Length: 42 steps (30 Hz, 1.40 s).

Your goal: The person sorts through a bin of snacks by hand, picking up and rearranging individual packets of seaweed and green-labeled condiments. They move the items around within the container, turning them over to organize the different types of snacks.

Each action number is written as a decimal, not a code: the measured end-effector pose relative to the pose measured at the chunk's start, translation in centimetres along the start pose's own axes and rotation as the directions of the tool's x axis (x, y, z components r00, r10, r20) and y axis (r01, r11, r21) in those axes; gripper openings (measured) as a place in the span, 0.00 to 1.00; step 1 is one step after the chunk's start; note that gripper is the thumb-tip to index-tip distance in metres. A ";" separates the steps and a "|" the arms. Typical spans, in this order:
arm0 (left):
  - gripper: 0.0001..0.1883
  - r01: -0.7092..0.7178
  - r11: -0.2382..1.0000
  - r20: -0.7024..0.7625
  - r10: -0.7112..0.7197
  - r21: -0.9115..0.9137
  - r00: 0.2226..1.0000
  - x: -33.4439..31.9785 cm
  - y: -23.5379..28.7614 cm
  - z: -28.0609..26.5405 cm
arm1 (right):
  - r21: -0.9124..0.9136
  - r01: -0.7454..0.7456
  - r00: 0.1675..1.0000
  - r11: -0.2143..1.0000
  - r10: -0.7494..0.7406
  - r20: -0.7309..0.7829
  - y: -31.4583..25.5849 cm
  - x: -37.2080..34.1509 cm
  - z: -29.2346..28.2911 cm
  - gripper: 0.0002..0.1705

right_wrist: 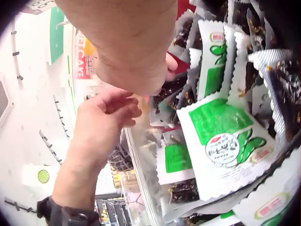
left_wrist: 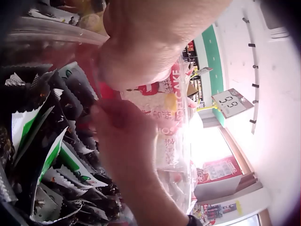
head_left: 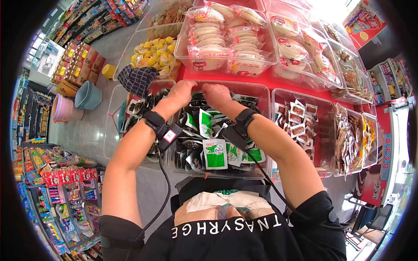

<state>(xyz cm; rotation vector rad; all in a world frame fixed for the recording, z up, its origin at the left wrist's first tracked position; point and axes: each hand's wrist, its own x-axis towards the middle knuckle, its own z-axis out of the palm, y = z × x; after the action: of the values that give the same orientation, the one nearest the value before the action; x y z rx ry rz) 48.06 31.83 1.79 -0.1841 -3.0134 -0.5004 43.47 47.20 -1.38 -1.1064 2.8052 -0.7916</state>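
Both hands are at the far edge of a clear plastic bin (head_left: 257,176) of small snack packets. My left hand (head_left: 180,93) bends its fingers down at the bin's back left; in the right wrist view its fingers (right_wrist: 126,112) are curled beside the bin wall. My right hand (head_left: 217,95) is just to the right, fingers curled, its fingertips close to dark packets (left_wrist: 77,89) in the left wrist view. I cannot tell what either hand grips. White-and-green packets (head_left: 215,154) with dark contents fill the bin, some lying flat on top.
Behind stands a raised bin of wrapped round cakes (head_left: 209,35). To the right are bins of brown packets (head_left: 298,119). Yellow-capped cups (head_left: 154,54) and a dark checked cloth (head_left: 137,80) are at the left. Shelves of sweets (head_left: 65,191) and plastic buckets (head_left: 88,95) stand across the aisle.
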 end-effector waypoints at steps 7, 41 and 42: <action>0.12 0.018 0.999 0.026 -0.017 -0.050 1.000 -1.7 1.8 -1.3 | 0.150 -0.012 0.997 0.989 0.000 0.083 -0.2 0.7 1.5 0.10; 0.09 -0.028 0.999 0.382 0.017 0.024 0.924 0.4 2.9 1.2 | -0.302 -0.072 0.979 0.951 0.126 0.163 0.9 -3.3 -2.1 0.10; 0.09 -0.013 0.998 0.343 -0.007 0.055 0.939 -0.1 3.1 1.8 | -0.339 -0.014 0.984 0.941 0.072 0.160 0.7 -3.4 -2.4 0.09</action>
<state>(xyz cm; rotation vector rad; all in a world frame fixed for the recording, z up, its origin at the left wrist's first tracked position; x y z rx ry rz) 48.49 35.34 1.08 -0.3015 -3.3614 -0.4203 45.02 50.90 -0.15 -1.0836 2.8704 -0.1990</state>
